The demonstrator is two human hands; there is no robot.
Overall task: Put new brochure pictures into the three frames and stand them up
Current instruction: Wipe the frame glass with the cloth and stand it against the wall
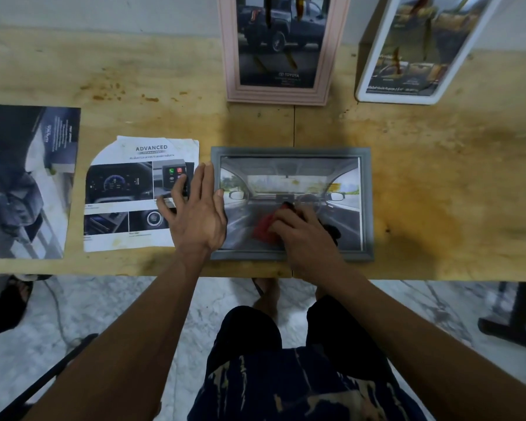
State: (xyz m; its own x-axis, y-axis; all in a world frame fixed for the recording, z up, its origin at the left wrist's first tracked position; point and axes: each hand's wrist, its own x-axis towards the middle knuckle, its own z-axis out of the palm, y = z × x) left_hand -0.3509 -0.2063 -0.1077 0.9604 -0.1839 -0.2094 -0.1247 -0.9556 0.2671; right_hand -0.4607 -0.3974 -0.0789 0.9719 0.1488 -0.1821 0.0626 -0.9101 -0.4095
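A grey frame [366, 205] lies flat near the table's front edge, face up, with a car-interior picture in it. My right hand [308, 235] rests on its glass, closed on a red and black cloth [266, 229]. My left hand [196, 212] lies flat with spread fingers, pressing the frame's left edge and overlapping a cut brochure sheet [125, 189] headed "ADVANCED". A pink frame [278, 92] with a dark pickup picture stands at the back centre. A white frame [407, 97] with a picture stands tilted at the back right.
A dark brochure page [25, 180] lies at the far left of the wooden table [438, 165]. Someone's sandalled foot [6, 302] shows on the floor at left, and a black stand base [516, 323] at right. My legs are under the table's front edge.
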